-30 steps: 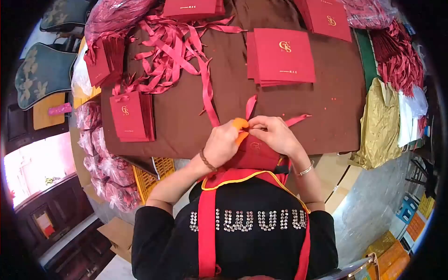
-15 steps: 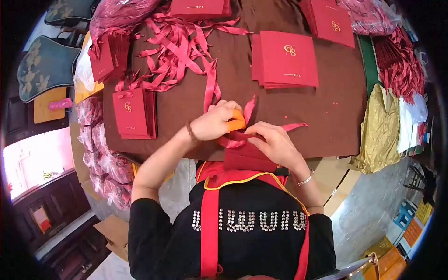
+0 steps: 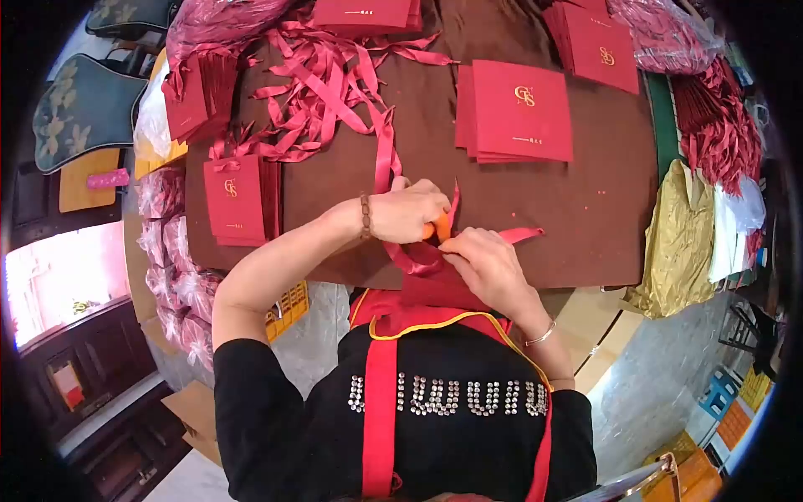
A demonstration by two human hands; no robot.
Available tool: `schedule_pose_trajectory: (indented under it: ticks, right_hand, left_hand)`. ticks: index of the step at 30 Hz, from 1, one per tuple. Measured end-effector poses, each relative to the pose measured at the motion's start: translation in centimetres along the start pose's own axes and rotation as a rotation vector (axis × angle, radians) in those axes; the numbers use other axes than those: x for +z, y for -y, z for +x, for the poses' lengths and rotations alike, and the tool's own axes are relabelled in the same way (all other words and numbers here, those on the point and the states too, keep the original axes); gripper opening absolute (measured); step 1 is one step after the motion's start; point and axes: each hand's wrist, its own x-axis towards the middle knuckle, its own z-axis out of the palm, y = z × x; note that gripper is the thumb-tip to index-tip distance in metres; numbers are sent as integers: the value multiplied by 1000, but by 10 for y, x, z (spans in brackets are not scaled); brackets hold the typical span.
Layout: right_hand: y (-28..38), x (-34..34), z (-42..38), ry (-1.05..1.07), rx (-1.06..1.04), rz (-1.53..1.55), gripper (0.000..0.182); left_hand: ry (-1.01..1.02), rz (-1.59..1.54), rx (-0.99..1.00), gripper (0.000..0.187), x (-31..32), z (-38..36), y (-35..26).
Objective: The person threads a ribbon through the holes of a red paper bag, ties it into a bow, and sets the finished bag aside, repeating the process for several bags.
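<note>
At the near table edge, a dark red paper gift bag [image 3: 428, 289] hangs below my two hands, partly hidden by them. My left hand [image 3: 408, 211], with orange covers on its fingers, is closed in a pinch on a red satin ribbon [image 3: 525, 235] at the top of the bag. My right hand [image 3: 492, 266] is pinched close beside it, thumb and finger at the ribbon and the bag's upper edge. One ribbon end sticks up between the hands and another lies out to the right. The exact grip points are hidden by my fingers.
A tangle of loose ribbons [image 3: 326, 92] covers the upper left of the brown tablecloth [image 3: 535, 213]. Stacks of red bags stand left [image 3: 236, 201], upper right [image 3: 598, 48] and middle right [image 3: 523, 113]. A gold plastic bag [image 3: 676, 243] hangs at the right edge.
My left hand has shifted a little right and down, its wrist turned and its elbow swung outward. My right hand stays pinched, slightly lower. The ribbon end between them shows less.
</note>
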Motion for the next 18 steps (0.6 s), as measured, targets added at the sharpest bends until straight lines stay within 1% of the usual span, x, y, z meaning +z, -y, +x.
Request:
schedule_pose_trajectory:
  ticks: [2,3,5,6,7,9,12,13,14,15,16,18]
  right_hand:
    - [3,0,-1,-23,-72,-64,13]
    - [3,1,-1,-21,-73,-64,13]
    - [3,3,-4,-38,-103,-75,13]
    - [3,3,-4,-38,-103,-76,13]
    - [3,3,-5,-42,-106,-72,13]
    - [1,3,-5,-44,-110,-67,13]
    - [0,3,-6,-86,-151,-48,9]
    - [1,1,-6,-61,-77,-7,9]
    - [2,0,-6,-36,-1,35,9]
    - [0,-1,-6,-37,-1,35,9]
    - [-3,-2,-4,-8,57,76,10]
    - [-4,-7,-1,24,142,177,11]
  left_hand:
    - [155,67,-5,17,-5,4,-4]
    - [154,66,-6,17,-9,7,-8]
    - [428,4,-37,20,-19,13,-14]
    - [384,-18,-11,20,-16,14,-8]
    - [382,-18,-11,20,-15,16,-3]
    - [421,-74,77,19,-13,19,5]
    - [387,-105,43,19,-7,20,4]
    - [387,-106,42,19,-3,20,7]
    - [319,-162,-2,18,2,20,10]
    - [251,-215,-44,17,4,21,11]
    - [252,-213,-41,17,6,20,9]
    - [28,-265,-117,16,11,16,4]
